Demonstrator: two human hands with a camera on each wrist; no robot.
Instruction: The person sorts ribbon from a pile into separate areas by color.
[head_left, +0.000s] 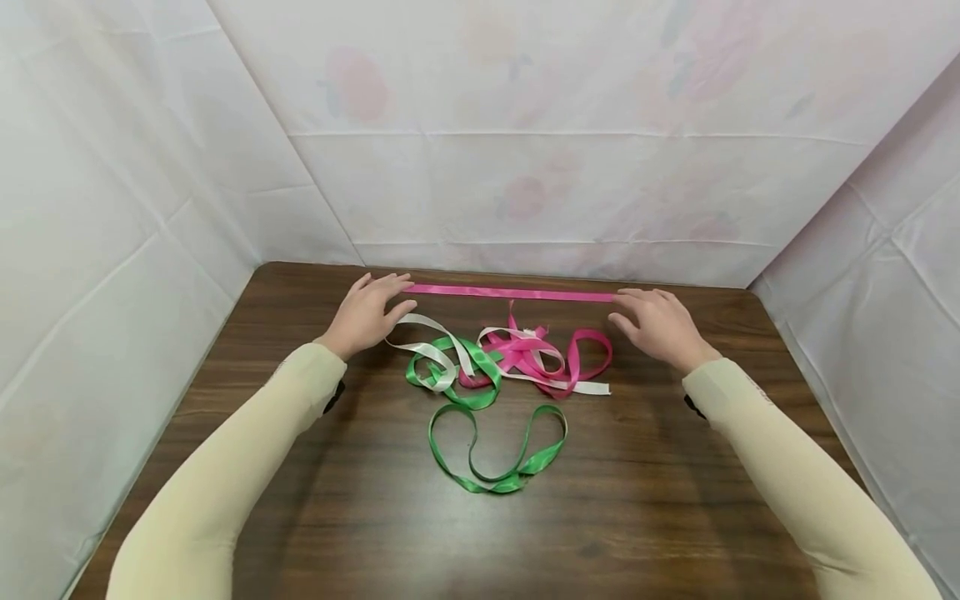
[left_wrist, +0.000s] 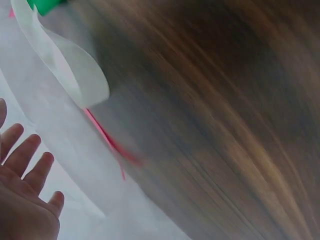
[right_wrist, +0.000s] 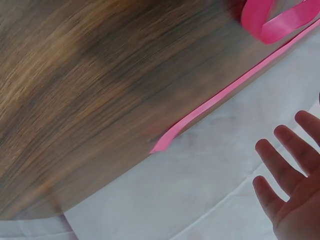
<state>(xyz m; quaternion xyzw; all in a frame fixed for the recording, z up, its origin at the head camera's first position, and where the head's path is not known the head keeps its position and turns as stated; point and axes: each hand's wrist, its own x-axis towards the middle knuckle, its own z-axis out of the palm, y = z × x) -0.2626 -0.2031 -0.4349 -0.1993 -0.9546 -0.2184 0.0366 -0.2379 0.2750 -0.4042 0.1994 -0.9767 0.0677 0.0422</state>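
Note:
A pink ribbon lies stretched straight along the back of the brown table. My left hand hovers by its left end, fingers straight and a little apart. At the opposite end is my right hand, its fingers likewise extended. Both wrist views show the left hand and right hand holding nothing. In the right wrist view, the pink ribbon's end lies free near the table's back edge. Close to my left thumb curls a white ribbon; a looped pink ribbon lies near my right thumb.
Green ribbon, white ribbon and pink ribbon lie tangled mid-table. Nearer to me is a separate looped green ribbon. White patterned cloth hangs behind the wooden table and along both sides.

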